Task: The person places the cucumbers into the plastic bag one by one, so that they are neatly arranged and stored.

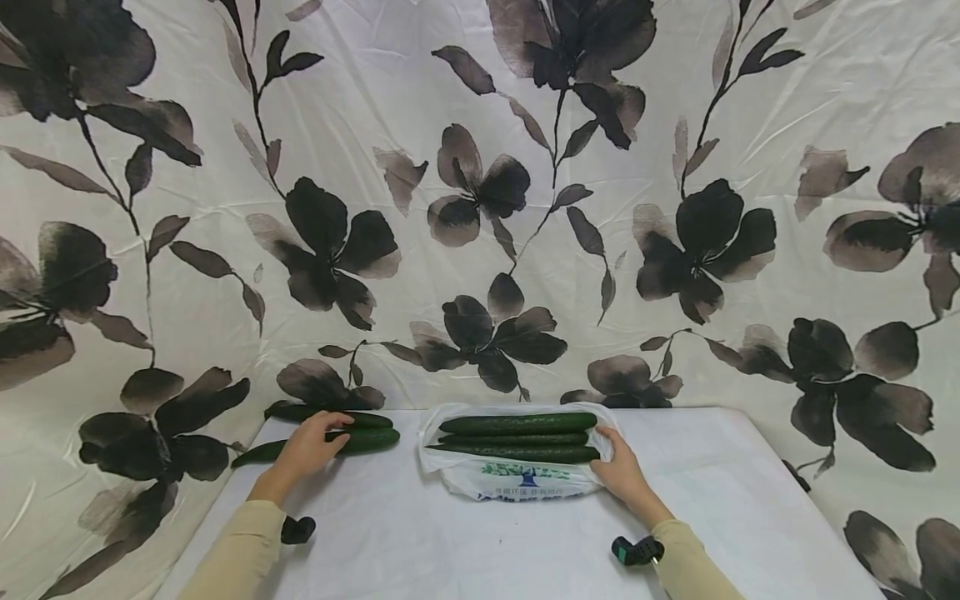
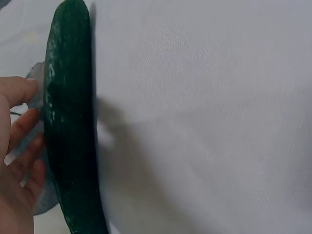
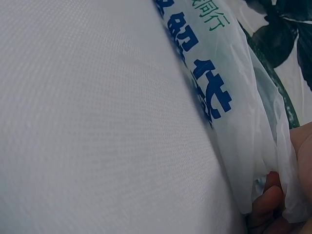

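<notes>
Two dark green cucumbers lie side by side at the table's left: a back cucumber [image 1: 371,421] and a front cucumber [image 1: 375,440]. My left hand [image 1: 311,446] reaches over them from the front, thumb and fingers spread loosely. In the left wrist view, a cucumber [image 2: 70,117] stretches past the left hand [image 2: 22,141], whose fingertips appear beside it without a visible grip. Three cucumbers [image 1: 517,423] rest on a white plastic bag [image 1: 457,479] with green and blue print. At its right end, my right hand [image 1: 621,471] grips the bag's edge; the right wrist view shows fingers [image 3: 268,202] curled at the plastic [image 3: 243,161].
A white cloth covers the table [image 1: 420,558]. Behind it hangs a pale curtain [image 1: 420,275] with dark flowers. Small black wrist devices sit under the left forearm [image 1: 243,542] and right forearm [image 1: 693,558].
</notes>
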The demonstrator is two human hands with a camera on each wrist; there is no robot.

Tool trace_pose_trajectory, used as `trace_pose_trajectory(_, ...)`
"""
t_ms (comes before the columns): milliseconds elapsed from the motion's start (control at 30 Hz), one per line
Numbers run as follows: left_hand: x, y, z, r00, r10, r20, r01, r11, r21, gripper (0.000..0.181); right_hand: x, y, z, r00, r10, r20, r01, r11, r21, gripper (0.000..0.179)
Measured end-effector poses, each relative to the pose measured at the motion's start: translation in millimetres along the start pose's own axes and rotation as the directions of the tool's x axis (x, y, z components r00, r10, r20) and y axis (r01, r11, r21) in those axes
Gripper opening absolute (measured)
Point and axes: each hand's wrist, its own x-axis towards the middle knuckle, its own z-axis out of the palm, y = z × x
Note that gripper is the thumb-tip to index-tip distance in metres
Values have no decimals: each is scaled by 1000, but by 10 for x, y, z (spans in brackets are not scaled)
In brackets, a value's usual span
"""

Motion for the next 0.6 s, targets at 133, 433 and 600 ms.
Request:
trace_pose_trajectory(133, -13, -56, -4, 1000, -15, -12, 15, 1000, 16, 29, 0, -12, -4, 1000, 0, 0, 0, 1000, 8, 66)
trace_pose_trajectory(433, -97, -203, 15, 995, -97, -10, 97, 993, 69, 34, -32, 32, 7, 1000, 7, 5, -7, 1000, -10, 66)
trace_pose_trajectory(600, -108, -299, 2, 993, -118, -31, 120, 988, 93, 46, -23, 0, -3, 1000, -2, 0, 2, 1000, 4, 65)
